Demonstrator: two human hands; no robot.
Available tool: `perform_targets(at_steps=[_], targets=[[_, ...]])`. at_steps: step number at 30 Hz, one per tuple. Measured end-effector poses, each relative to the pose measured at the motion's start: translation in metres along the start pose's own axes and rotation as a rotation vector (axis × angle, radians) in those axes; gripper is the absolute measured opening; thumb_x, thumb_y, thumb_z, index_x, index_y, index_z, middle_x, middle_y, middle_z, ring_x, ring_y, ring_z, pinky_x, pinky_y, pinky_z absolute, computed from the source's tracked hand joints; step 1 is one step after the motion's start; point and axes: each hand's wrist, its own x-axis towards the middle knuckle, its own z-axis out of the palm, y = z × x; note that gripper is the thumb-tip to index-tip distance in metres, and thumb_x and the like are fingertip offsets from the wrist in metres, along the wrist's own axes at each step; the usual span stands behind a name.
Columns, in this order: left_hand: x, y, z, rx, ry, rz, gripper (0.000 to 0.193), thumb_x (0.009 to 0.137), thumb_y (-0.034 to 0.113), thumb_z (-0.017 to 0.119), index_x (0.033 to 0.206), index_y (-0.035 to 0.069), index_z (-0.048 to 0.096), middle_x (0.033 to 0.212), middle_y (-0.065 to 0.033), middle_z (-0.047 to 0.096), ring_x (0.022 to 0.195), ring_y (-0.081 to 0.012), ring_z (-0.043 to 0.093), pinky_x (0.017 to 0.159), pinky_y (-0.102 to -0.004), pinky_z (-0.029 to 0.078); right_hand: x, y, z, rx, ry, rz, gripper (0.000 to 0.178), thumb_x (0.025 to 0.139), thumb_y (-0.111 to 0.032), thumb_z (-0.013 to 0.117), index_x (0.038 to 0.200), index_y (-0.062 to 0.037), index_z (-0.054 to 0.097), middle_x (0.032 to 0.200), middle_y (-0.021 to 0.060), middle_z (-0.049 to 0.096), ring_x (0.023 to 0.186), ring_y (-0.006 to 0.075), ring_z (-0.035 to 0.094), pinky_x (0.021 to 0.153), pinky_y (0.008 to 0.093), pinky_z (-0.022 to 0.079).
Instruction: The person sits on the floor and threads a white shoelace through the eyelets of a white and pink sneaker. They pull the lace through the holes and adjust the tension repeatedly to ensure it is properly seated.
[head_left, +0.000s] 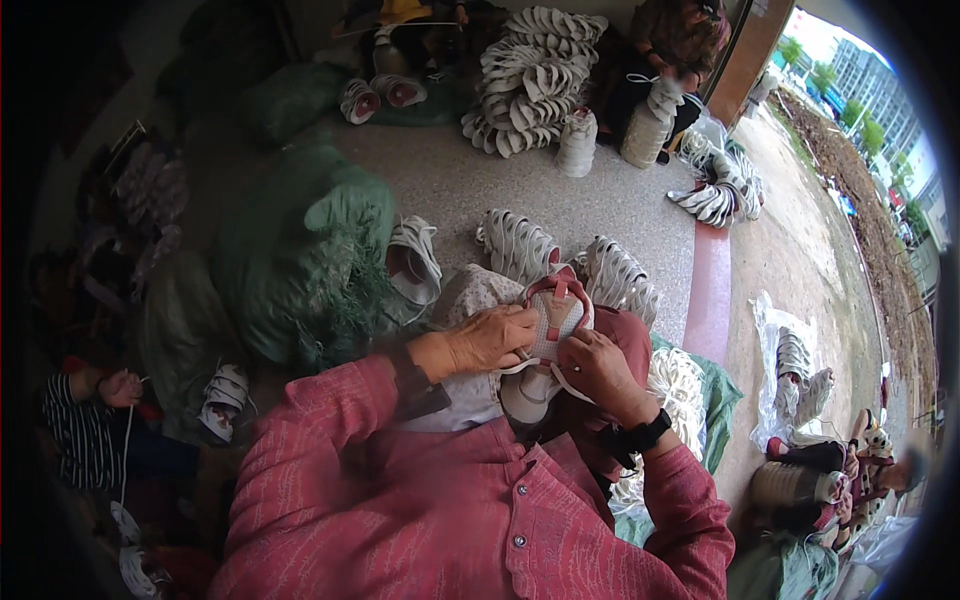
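A white shoe upper point(560, 318) with a red tongue loop and lining lies across my lap, held between both hands. My left hand point(490, 340) is closed, its fingertips pinching the upper's left edge. My right hand point(600, 372) pinches the opposite edge with thumb and bent fingers. Beneath the hands curves a white lace-like strip point(518, 366), partly hidden by the fingers. Under the upper, between my knees, is a rounded cream-coloured piece point(525, 398). Rows of nested white uppers point(518, 245) lie just beyond my knees, with another row point(618, 275) to their right.
A big green sack point(305, 245) stands at left, beside a white shoe upper point(412, 262). White laces point(675, 385) lie in a bundle at my right. Farther off rises a heap of uppers point(535, 80). Other people sit around, one point(680, 40) at the back right handling stacked uppers.
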Motion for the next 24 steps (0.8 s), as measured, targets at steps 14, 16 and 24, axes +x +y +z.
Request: perform_targets(at_steps=[14,16,24], targets=[[0.002,0.003,0.009,-0.116,0.078,-0.047,0.016,0.074,0.008,0.069,0.076,0.005,0.053,0.09,-0.0096,0.048,0.089,-0.0294,0.057,0.081,-0.0392,0.049,0.017,0.005,-0.027,0.269,-0.083,0.095,0.021,0.075,-0.009,0.074,0.096,-0.0086,0.068,0.088,0.0096,0.061,0.078,0.0277,0.064,0.066,0.0328,0.052],[-0.001,0.003,0.015,-0.098,0.149,-0.067,0.017,0.074,0.009,0.071,0.076,0.006,0.054,0.088,-0.009,0.049,0.088,-0.0291,0.057,0.08,-0.0391,0.05,0.025,-0.003,-0.02,0.134,-0.031,0.015,0.02,0.076,-0.009,0.074,0.096,-0.0113,0.07,0.088,0.0078,0.061,0.079,0.0264,0.064,0.072,0.0338,0.053],[-0.011,-0.001,0.021,-0.125,0.194,-0.113,0.021,0.075,0.013,0.077,0.074,0.007,0.057,0.091,-0.0068,0.055,0.086,-0.0267,0.063,0.073,-0.0367,0.053,0.041,-0.004,0.01,-0.066,-0.07,-0.181,0.007,0.08,-0.017,0.07,0.086,-0.0187,0.067,0.082,0.0005,0.057,0.083,0.0204,0.065,0.102,0.0492,0.034]])
